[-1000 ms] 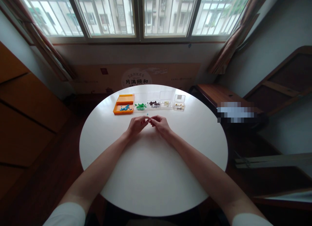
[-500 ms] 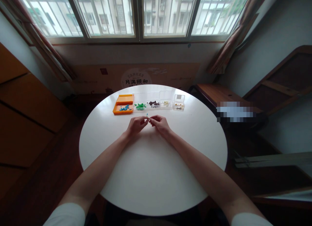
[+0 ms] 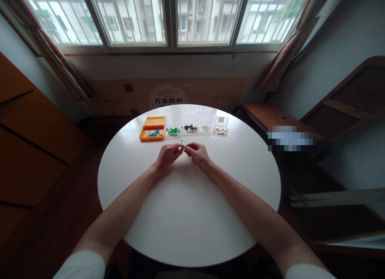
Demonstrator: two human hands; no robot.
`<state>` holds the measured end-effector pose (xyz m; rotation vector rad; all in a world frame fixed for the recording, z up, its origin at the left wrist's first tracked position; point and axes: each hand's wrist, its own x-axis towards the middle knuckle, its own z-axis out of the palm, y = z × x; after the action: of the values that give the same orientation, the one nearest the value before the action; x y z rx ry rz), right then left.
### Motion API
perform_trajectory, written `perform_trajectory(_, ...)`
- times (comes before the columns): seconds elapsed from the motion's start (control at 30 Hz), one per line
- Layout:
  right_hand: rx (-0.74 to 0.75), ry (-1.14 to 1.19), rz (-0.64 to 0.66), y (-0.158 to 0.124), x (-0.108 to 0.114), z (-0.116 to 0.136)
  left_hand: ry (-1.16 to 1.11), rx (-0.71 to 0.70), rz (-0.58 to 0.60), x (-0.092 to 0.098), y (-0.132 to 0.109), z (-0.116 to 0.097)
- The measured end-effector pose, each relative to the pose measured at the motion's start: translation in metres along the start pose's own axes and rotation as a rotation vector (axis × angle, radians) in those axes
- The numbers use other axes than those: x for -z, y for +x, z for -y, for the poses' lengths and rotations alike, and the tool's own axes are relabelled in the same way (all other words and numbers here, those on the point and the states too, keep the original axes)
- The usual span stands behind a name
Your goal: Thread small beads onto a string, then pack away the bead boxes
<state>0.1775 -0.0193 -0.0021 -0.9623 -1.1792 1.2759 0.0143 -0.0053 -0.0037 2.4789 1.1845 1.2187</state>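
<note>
"Starting at the orange tray point(image 3: 152, 140)?"
"Blue pieces point(image 3: 155, 133) inside. Right of the tray, nearer us: left hand point(image 3: 169, 154), pinched closed; tiny bluish piece point(image 3: 181, 141) just beyond its fingertips; right hand point(image 3: 197, 152), pinched likewise, fingertips meeting."
"Holding something?"
"Can't tell. Seemingly fine two-handed fingertip work; the next move calls for steadiness."

The left hand point(image 3: 168, 154) and right hand point(image 3: 199, 152) have shifted their fingers point(image 3: 190, 146) very slightly where they meet; any finer change is too small to tell.
</note>
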Motion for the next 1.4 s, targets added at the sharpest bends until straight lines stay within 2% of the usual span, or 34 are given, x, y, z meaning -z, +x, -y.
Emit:
perform_trajectory(0.63, 0.014, 0.006, 0.018, -0.0009, 0.0003, 0.0013, -0.003, -0.023, -0.037, -0.0022, -0.0003, 0.002)
perform_trajectory(1.4, 0.021, -0.006, 0.021, -0.0008, 0.0001, 0.0008, 0.002, 0.005, -0.011, -0.0022, -0.0002, 0.0024)
